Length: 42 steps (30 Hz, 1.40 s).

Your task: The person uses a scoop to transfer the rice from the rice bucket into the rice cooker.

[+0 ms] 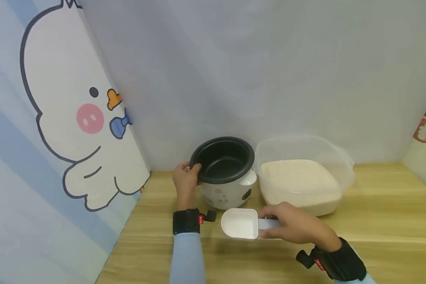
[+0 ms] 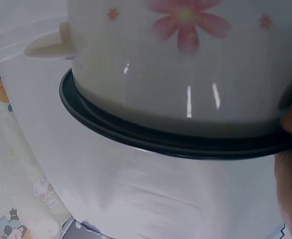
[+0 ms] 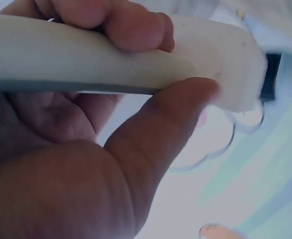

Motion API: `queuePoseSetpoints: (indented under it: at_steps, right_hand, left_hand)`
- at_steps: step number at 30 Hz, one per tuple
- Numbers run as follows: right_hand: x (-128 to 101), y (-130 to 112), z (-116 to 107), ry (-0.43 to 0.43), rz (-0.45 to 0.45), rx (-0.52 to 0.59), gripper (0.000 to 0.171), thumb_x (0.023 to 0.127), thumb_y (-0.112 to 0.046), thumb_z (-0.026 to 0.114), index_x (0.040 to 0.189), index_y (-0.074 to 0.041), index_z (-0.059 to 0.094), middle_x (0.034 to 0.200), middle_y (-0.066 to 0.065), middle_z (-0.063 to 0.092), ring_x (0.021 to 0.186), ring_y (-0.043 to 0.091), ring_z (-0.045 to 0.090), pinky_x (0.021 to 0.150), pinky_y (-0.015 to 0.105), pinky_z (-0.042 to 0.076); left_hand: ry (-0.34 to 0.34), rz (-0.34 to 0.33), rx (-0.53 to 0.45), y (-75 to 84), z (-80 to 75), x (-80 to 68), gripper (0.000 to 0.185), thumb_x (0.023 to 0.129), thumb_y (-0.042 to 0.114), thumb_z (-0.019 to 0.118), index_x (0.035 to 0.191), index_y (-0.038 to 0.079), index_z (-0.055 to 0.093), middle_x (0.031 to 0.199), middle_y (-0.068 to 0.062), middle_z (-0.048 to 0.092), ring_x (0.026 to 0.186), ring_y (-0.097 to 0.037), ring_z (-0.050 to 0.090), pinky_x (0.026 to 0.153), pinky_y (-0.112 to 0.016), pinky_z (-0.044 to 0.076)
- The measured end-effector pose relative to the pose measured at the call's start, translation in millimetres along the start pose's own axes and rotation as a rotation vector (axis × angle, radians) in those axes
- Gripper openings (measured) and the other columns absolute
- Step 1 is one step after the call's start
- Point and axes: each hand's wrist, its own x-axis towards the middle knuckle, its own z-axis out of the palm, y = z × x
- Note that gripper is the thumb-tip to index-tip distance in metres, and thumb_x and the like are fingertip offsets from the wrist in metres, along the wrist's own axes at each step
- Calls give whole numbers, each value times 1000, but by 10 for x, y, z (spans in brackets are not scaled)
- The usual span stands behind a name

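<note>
The fingers [image 3: 136,25] of the right hand [image 1: 298,227] curl over the handle of a white scoop [image 1: 239,223], with the thumb pressed against its underside, so the scoop is pinched firmly. Its empty bowl points left, held just above the tabletop [image 1: 383,221] in front of the cooker. The fingers [image 1: 193,167] of the left hand [image 1: 185,182] wrap over the dark rim of the rice cooker [image 1: 225,173], gripping its left edge; from the left wrist view a fingertip shows hooked on that rim. The cooker stands upright at the back of the tabletop, its black inner pot open and empty, its white body printed with pink flowers. Just beside it on the right sits a clear plastic container [image 1: 305,173] filled with white rice [image 1: 299,179]. Both wrists wear black straps. A cartoon duck [image 1: 71,114] covers the left wall panel.
</note>
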Motion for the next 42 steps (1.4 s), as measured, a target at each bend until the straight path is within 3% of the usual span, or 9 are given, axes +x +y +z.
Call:
queuePoseSetpoints:
  at_steps: [3, 8, 11, 15, 19, 23, 28, 33, 42]
  right_hand:
    - [-114, -168, -208, 109, -35, 69, 11, 92, -24, 63, 102, -25, 63, 80, -10, 59, 68, 5, 52, 59, 22, 47]
    - [-265, -239, -509, 320, -3, 145, 28, 94, -12, 58, 122, -14, 56, 86, 4, 58, 67, 13, 58, 55, 25, 50]
    - [-325, -198, -626, 443, 60, 70, 36, 96, -17, 57, 130, -9, 53, 100, 12, 62, 75, 18, 64, 58, 22, 52]
    - [-340, -92, -740, 612, 159, -132, 38, 97, -22, 55, 132, -7, 55, 112, 13, 65, 89, 23, 61, 70, 24, 50]
    - [-328, 33, -789, 702, 241, -257, 27, 98, -23, 53, 110, -1, 62, 78, 11, 61, 64, 24, 51, 53, 31, 41]
    - [-346, 132, -790, 702, 321, -371, 22, 96, -22, 56, 87, -2, 58, 62, 5, 46, 51, 20, 39, 45, 29, 29]
    - [-425, 189, -802, 663, 429, -450, 21, 91, -16, 63, 102, 2, 64, 70, 16, 61, 53, 27, 51, 40, 36, 37]
    - [-512, 183, -816, 612, 544, -447, 18, 87, -11, 64, 99, 2, 66, 72, 18, 62, 55, 29, 52, 38, 35, 36]
    - [-573, 165, -843, 564, 619, -425, 24, 86, -9, 62, 105, 4, 67, 95, 28, 65, 67, 39, 59, 38, 36, 40]
  left_hand:
    - [-18, -2, 10, 26, 17, -72, 37, 79, 12, 71, 112, -3, 60, 76, -9, 54, 49, -14, 58, 41, -26, 53]
    - [-41, 5, 24, 78, 13, -163, 38, 80, 15, 73, 112, -2, 61, 78, -10, 56, 53, -17, 62, 43, -30, 55]
    - [-33, 10, 31, 108, -25, -202, 39, 79, 16, 74, 111, -1, 61, 78, -10, 56, 53, -18, 63, 42, -31, 55]
    - [-43, -6, 16, 149, -118, -220, 41, 79, 19, 76, 112, 1, 60, 79, -11, 56, 55, -18, 63, 44, -31, 55]
    - [-61, -17, 7, 184, -184, -219, 44, 79, 21, 76, 115, 1, 59, 80, -10, 57, 56, -18, 64, 44, -29, 55]
    - [-62, -10, 15, 189, -212, -241, 43, 79, 22, 76, 113, 2, 60, 79, -10, 57, 55, -18, 64, 44, -29, 55]
    - [-55, -9, 24, 186, -242, -281, 40, 78, 23, 77, 110, 3, 62, 77, -9, 57, 53, -17, 62, 43, -28, 54]
    - [-55, -21, 26, 225, -277, -322, 40, 79, 23, 77, 110, 3, 62, 75, -8, 56, 52, -16, 62, 42, -27, 53]
    - [-54, -43, 14, 297, -301, -378, 40, 79, 21, 77, 111, 2, 61, 75, -6, 55, 52, -14, 61, 42, -26, 53]
